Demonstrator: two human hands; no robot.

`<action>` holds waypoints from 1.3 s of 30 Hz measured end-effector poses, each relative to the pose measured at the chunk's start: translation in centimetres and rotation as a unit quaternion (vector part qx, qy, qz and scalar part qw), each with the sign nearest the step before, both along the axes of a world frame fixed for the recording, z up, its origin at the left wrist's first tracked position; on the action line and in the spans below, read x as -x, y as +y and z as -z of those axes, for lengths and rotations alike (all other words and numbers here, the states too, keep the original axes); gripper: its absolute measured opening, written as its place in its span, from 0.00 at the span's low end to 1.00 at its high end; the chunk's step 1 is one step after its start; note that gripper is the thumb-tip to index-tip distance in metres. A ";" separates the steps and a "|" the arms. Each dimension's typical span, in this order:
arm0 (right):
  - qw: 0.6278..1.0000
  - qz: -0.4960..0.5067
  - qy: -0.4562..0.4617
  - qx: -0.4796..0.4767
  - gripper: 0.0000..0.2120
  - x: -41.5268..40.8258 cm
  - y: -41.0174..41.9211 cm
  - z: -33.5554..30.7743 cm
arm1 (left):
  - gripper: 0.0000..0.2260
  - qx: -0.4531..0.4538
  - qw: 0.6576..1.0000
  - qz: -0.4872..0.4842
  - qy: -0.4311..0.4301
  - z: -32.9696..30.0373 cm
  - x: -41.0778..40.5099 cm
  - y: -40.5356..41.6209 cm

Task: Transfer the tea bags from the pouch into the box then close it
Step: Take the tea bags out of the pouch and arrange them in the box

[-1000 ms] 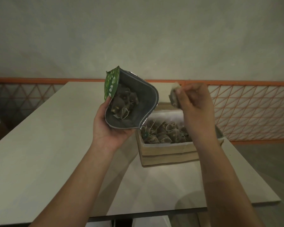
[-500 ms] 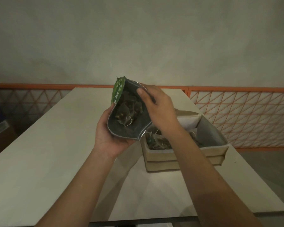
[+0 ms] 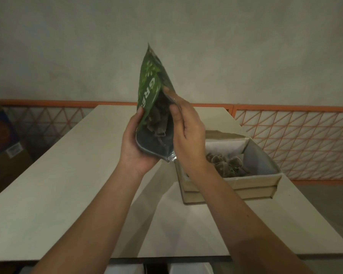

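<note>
Above table [image 3: 71, 175], left hand [image 3: 136, 144] and right hand [image 3: 188, 133] grip upended pouch [image 3: 149, 89].

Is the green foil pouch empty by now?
No: dark tea bags show inside the open mouth of the green foil pouch, which the left hand and the right hand hold up.

The green pouch [image 3: 147, 89] bears large pale letters running down its face. Only "GRE" reads clearly; the remainder is blurred.
</note>
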State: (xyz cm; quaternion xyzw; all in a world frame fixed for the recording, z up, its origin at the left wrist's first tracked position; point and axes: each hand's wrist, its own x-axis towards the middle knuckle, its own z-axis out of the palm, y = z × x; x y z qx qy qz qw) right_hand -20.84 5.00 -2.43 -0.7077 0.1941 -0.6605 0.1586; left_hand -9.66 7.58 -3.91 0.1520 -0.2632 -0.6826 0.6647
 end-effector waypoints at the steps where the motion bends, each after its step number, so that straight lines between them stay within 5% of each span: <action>1: 0.999 0.002 0.006 -0.033 0.16 -0.1 -0.3 0.1 | 0.24 -0.012 1.000 0.002 -0.003 0.2 0.0 -0.3; 6: 0.997 0.001 0.034 -0.075 0.16 0.3 -1.0 0.2 | 0.23 -0.041 0.999 0.019 0.008 1.4 0.4 -0.7; 12: 1.000 0.003 -0.021 0.015 0.15 0.8 -0.2 -0.1 | 0.25 0.028 1.000 0.003 0.003 0.3 1.0 -0.4; 17: 0.996 0.022 0.036 -0.074 0.16 0.7 -1.1 1.1 | 0.21 -0.026 1.000 0.005 0.006 1.8 1.1 -0.5; 27: 0.992 0.065 0.083 -0.065 0.16 2.3 -1.2 1.3 | 0.21 -0.088 0.996 0.005 0.002 1.8 1.3 -0.1; 32: 0.993 0.014 0.030 -0.112 0.17 3.6 0.5 2.9 | 0.24 -0.114 0.993 -0.008 0.008 2.5 1.1 -0.2; 36: 0.985 0.102 0.102 -0.091 0.10 3.9 1.6 4.4 | 0.25 -0.118 0.993 -0.011 0.004 2.6 1.0 -0.1; 39: 0.955 0.208 0.187 -0.101 0.18 3.3 2.2 4.9 | 0.23 -0.117 0.993 -0.009 0.005 2.5 1.2 0.2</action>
